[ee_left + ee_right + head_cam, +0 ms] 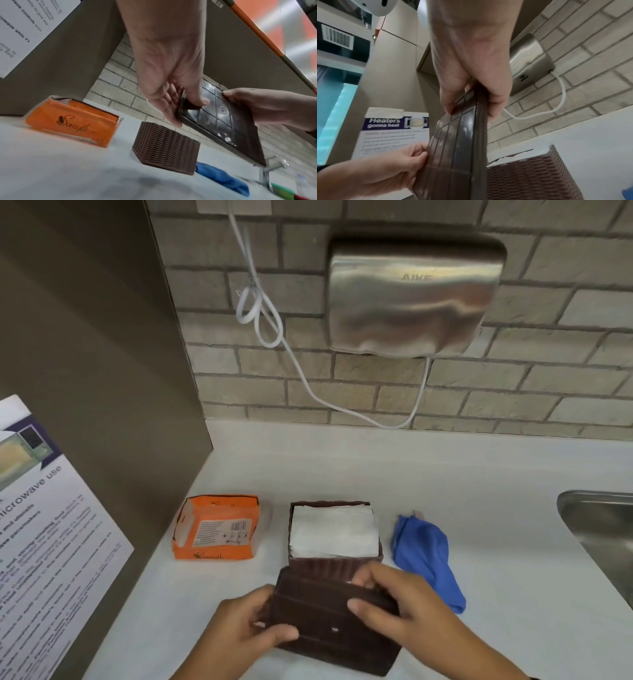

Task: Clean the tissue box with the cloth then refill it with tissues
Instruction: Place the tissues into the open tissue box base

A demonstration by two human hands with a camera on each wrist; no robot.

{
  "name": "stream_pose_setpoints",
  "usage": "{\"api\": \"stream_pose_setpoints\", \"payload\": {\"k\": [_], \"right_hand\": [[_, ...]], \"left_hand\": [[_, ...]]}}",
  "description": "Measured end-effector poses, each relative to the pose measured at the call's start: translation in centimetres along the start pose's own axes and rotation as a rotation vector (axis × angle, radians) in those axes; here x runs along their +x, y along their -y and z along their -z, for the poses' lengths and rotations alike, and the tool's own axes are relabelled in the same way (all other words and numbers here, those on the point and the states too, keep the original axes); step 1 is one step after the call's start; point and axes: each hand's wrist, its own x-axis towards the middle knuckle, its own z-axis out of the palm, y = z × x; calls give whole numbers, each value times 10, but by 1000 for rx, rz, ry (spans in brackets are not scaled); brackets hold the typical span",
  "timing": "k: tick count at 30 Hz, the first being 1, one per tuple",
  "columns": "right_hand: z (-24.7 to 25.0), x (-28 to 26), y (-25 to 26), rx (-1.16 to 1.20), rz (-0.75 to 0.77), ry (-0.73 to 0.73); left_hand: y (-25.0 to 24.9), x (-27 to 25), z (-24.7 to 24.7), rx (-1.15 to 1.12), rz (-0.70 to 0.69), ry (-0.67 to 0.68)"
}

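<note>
I see a steel hand dryer [416, 299] mounted on the brick wall [565, 364], its white cord [260, 313] looped beside it and sagging to the white counter [445, 474]. A steel sink [596, 522] cuts into the counter's right edge. On the brown panel [85, 354] at left hangs a microwave-use notice [51, 525].

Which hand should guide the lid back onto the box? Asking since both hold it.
Probably the right hand: it grips the lid's far edge, nearest the box already filled with tissues. The left hand holds the near corner, farther off.
</note>
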Motion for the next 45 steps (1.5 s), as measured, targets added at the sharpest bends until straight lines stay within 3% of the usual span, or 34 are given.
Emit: {"api": "stream_pose_setpoints", "payload": {"k": [3, 7, 8, 10, 13, 15, 18, 19, 23, 25, 26, 28, 29, 31, 32, 35, 36, 39, 45], "right_hand": [[-2, 6, -10, 227, -107, -227], [3, 16, -25, 420, -324, -335], [5, 22, -31, 394, -344, -370], [13, 39, -50, 99, -345, -454], [21, 71, -78, -269, -431, -381], [24, 89, -91, -350, -476, -362], [26, 104, -99, -375, -467, -345], [26, 106, -100, -378, -464, -338], [25, 111, -97, -412, -439, -343], [25, 111, -96, -439, -437, -344], [24, 110, -95, -446, -431, -347], [25, 109, -95, -447, -418, -358], [26, 109, -95, -440, -415, -364], [26, 108, -94, -437, -405, -375], [26, 108, -92, -430, -392, -382], [27, 110, -86, -330, -315, -416], [27, 112, -83, -285, -299, -424], [28, 117, -77, -139, -319, -407], [26, 120, -75, 227, -386, -400]], "left_hand": [[9, 10, -2, -136, 36, -141], [21, 18, 0, -140, -8, -82], [24, 21, 0, -128, -6, -35], [28, 22, 0, -111, 26, 47], [40, 18, -12, -89, 15, 89], [49, 16, -18, -190, 6, 42], [94, 25, -32, -289, 96, 85], [108, 24, -36, -309, 55, 89], [95, 30, -34, -185, 23, 214], [85, 29, -37, -38, -58, 244], [87, 31, -36, 15, -27, 262], [89, 36, -35, -78, -2, 370], [93, 39, -37, -67, -42, 387], [111, 46, -39, 68, -210, 256], [118, 50, -36, 147, -299, 258], [114, 51, -28, 438, -423, 443], [113, 47, -28, 460, -401, 446], [101, 39, -24, 507, -325, 347], [24, 37, 11, 349, -298, 25]]}}
